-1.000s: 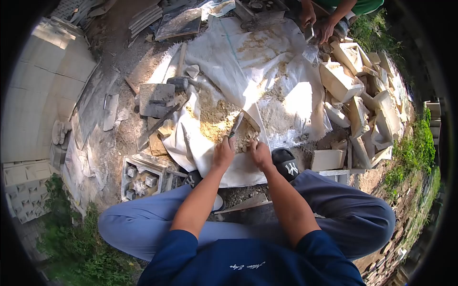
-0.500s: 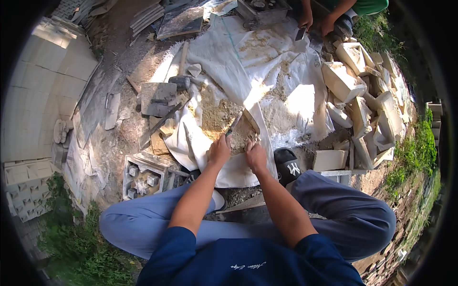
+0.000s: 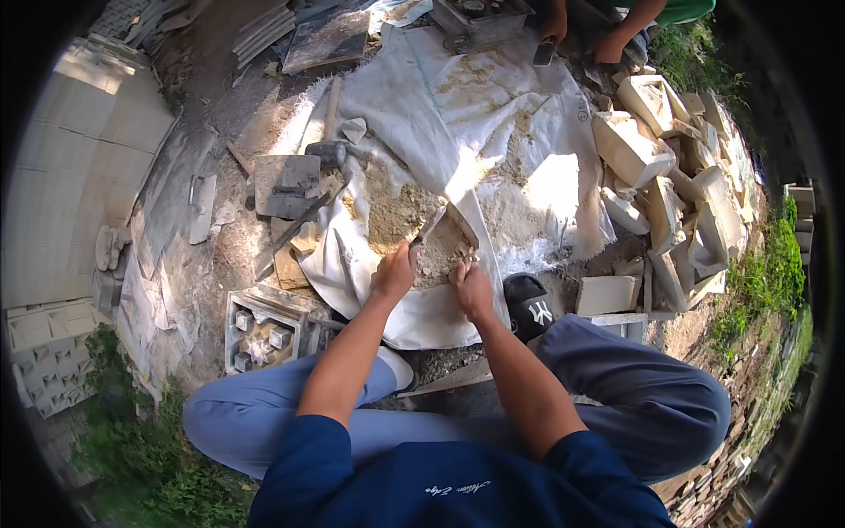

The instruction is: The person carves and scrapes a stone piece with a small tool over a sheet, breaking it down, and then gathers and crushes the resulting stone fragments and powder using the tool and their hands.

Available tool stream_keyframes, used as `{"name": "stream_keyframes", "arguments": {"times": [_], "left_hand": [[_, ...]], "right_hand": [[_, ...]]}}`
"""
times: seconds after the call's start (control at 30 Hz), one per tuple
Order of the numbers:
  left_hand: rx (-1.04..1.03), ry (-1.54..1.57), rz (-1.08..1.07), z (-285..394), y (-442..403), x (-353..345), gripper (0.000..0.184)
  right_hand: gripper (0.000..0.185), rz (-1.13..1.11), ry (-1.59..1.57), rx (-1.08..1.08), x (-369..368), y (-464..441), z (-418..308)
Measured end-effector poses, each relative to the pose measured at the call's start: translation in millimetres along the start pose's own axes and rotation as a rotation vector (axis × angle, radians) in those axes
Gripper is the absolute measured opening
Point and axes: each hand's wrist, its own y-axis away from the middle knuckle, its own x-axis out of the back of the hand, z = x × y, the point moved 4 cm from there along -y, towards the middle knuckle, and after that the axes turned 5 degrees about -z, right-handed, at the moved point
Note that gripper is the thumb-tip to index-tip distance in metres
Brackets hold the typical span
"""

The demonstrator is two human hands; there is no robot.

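Note:
My left hand [image 3: 395,275] is closed round the handle of a small trowel [image 3: 429,224], whose blade points up and to the right over crumbly tan material [image 3: 400,218]. My right hand [image 3: 471,287] is closed at the near right side of a square frame or slab [image 3: 462,225] lying on the white sheet [image 3: 431,324]. Pale lumps show at its fingertips; what exactly it grips is too small to tell. Grey-tan crumbs lie between my two hands, on the piece in front of me.
A rubber mallet [image 3: 326,154], a square metal plate [image 3: 288,186] and a mould with metal blocks [image 3: 267,334] are at the left. Broken cast pieces [image 3: 629,150] are heaped at the right. A co-worker's hands [image 3: 609,48] hold a tool at the top right.
My left hand has moved slightly left and down with the trowel. My right hand has shifted a little left and down. The co-worker's tool has moved left and up.

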Motion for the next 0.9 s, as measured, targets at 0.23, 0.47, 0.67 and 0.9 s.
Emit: {"name": "stream_keyframes", "arguments": {"times": [0.23, 0.47, 0.67, 0.9], "left_hand": [[-0.035, 0.061, 0.039, 0, 2, -10, 0.041], [-0.113, 0.029, 0.041, 3, 4, -7, 0.041], [-0.09, -0.02, 0.022, 16, 10, 9, 0.042], [-0.091, -0.016, 0.067, 2, 9, -3, 0.039]], "right_hand": [[0.06, -0.046, -0.015, -0.061, 3, -1, 0], [0.065, 0.005, -0.023, 0.011, 5, -3, -5], [0.063, -0.017, -0.039, 0.015, 2, -7, -1], [0.063, 0.009, -0.034, 0.061, -1, -10, 0]]}}
